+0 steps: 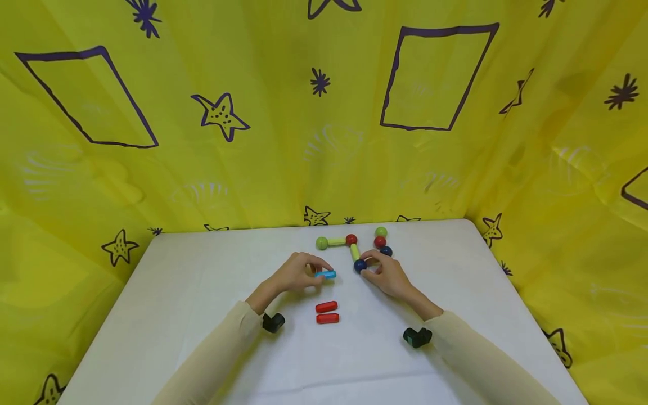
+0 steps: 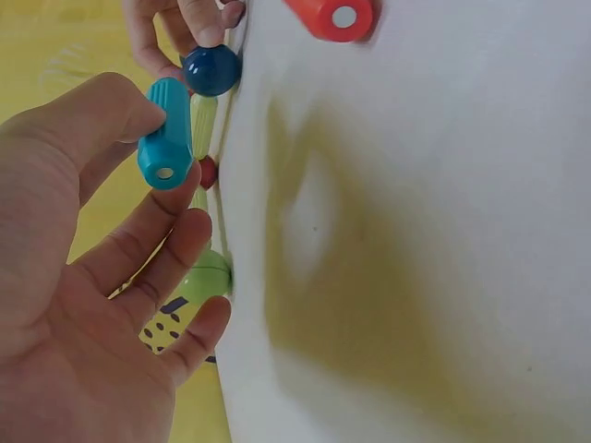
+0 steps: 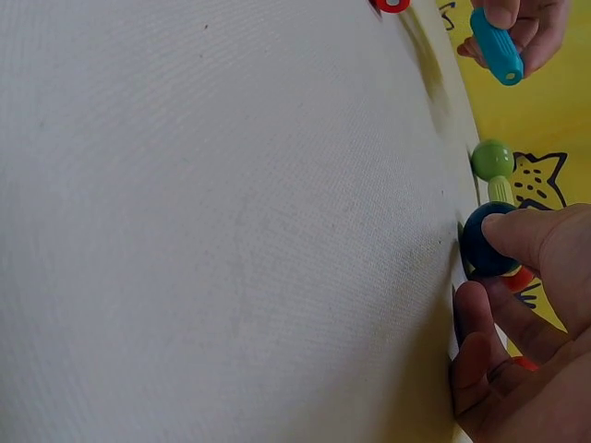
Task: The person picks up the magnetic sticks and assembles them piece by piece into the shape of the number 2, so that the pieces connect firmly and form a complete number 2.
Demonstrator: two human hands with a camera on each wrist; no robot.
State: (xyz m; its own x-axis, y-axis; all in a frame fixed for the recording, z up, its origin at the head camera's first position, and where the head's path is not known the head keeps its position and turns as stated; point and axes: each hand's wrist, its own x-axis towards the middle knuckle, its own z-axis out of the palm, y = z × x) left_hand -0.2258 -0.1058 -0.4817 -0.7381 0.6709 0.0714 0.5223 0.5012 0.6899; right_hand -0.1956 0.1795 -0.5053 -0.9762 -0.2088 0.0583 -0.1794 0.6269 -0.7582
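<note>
My left hand [image 1: 298, 273] pinches a light blue magnetic rod [image 2: 166, 138] between thumb and fingers, held above the table. My right hand [image 1: 388, 275] grips a dark blue ball [image 1: 360, 266] with thumb and fingertips. That ball sits at the near end of a yellow-green rod [image 1: 355, 251], whose far end meets a red ball [image 1: 351, 239]. From there another yellow-green rod [image 1: 336, 242] runs left to a green ball [image 1: 322, 243]. In the left wrist view a pale round spot shows on the blue rod's end.
Two red rods [image 1: 327, 313] lie side by side nearer the front. Behind my right hand sit a loose green ball [image 1: 381, 232], a red ball [image 1: 379, 242] and a dark blue ball [image 1: 386, 251]. Yellow patterned curtains [image 1: 273, 169] border the white table [image 1: 202, 292].
</note>
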